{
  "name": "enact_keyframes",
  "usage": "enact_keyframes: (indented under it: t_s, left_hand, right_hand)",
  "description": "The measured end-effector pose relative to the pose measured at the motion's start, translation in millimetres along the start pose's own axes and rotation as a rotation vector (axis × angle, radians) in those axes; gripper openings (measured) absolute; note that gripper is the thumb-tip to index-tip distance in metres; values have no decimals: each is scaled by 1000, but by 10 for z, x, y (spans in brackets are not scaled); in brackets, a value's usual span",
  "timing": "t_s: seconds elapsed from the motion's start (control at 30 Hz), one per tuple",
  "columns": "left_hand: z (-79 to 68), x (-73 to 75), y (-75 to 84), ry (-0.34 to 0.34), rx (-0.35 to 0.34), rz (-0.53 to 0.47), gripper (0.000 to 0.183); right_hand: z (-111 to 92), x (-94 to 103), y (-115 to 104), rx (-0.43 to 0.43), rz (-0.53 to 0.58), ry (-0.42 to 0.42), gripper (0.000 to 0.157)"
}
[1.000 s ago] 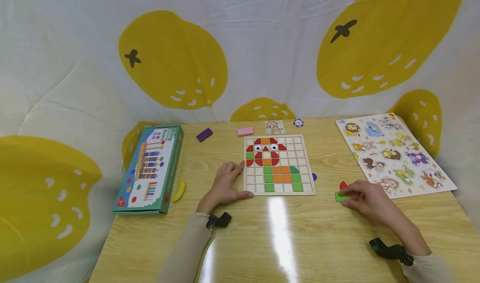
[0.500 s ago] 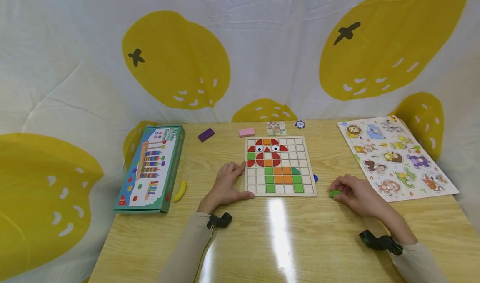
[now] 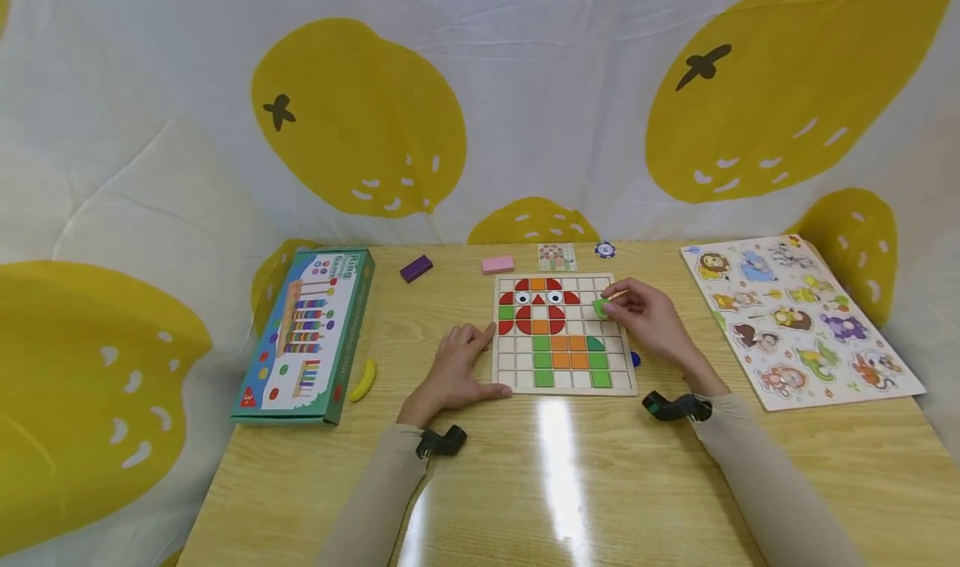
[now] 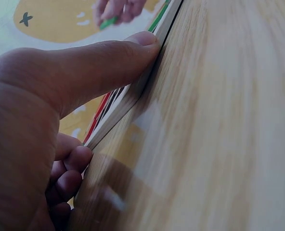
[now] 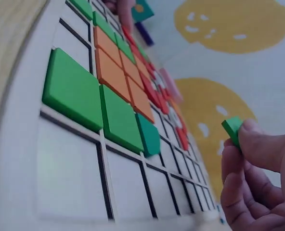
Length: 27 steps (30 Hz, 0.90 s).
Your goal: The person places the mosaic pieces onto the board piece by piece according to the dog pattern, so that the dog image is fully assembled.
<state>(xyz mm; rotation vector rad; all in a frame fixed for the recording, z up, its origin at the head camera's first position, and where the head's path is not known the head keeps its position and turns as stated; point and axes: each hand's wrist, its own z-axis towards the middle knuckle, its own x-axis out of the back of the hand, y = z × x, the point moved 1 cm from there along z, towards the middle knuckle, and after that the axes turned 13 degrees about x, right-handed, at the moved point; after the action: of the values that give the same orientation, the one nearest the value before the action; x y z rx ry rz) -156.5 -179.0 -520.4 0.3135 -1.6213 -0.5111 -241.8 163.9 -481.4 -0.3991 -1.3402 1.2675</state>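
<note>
In the head view a wooden grid board [image 3: 506, 363] lies on the table, with red, orange and green tiles forming an animal figure with two eyes. My left hand [image 3: 452, 369] rests at its lower left corner. The straight thumb [image 4: 109, 65] touches the bottom edge, while the fingertips touch the left edge. Over the right side of the board, my right hand [image 3: 647, 317] pinches a green tile [image 5: 233, 129] between thumb and index finger, raised above the grid. A dark green quarter-round tile [image 5: 148, 134] sits on the board beside a square green tile [image 5: 119, 120].
A ring game box [image 3: 307, 333] and a toy banana [image 3: 363, 381] lie left. Behind the board are a purple block [image 3: 416, 268], a pink block [image 3: 498, 264], a pattern card [image 3: 557, 257] and a chip [image 3: 605, 250]. An animal puzzle board [image 3: 802, 325] lies right; a blue piece [image 3: 635, 358] adjoins the grid board.
My right hand has moved from the table right of the board, up and left over the board's right edge, carrying the green tile. My left hand has stayed at the corner.
</note>
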Motion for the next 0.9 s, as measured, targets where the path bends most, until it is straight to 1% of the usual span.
enact_keyframes:
  t_s: [0.1, 0.2, 0.37, 0.43, 0.5, 0.7, 0.9]
  left_hand:
    - [4, 2, -2, 2, 2, 6, 115]
    - [5, 1, -4, -1, 6, 4, 115]
    - [16, -7, -7, -5, 6, 0, 116]
    - [24, -11, -7, -6, 6, 6, 116]
    - [30, -12, -3, -7, 6, 10, 116]
    - [34, -6, 6, -1, 2, 6, 116]
    - [22, -20, -4, -4, 10, 11, 116]
  right_hand:
    - [134, -112, 56, -31, -10, 11, 28]
    - [226, -205, 111, -40, -63, -28, 29]
    - [288, -301, 138, 16, -177, -90, 29]
    - [298, -312, 133, 31, -209, -96, 30]
    - [299, -310, 126, 26, -227, -98, 29]
    - [300, -297, 104, 10, -234, -114, 22]
    - [278, -281, 123, 37, -241, -133, 25]
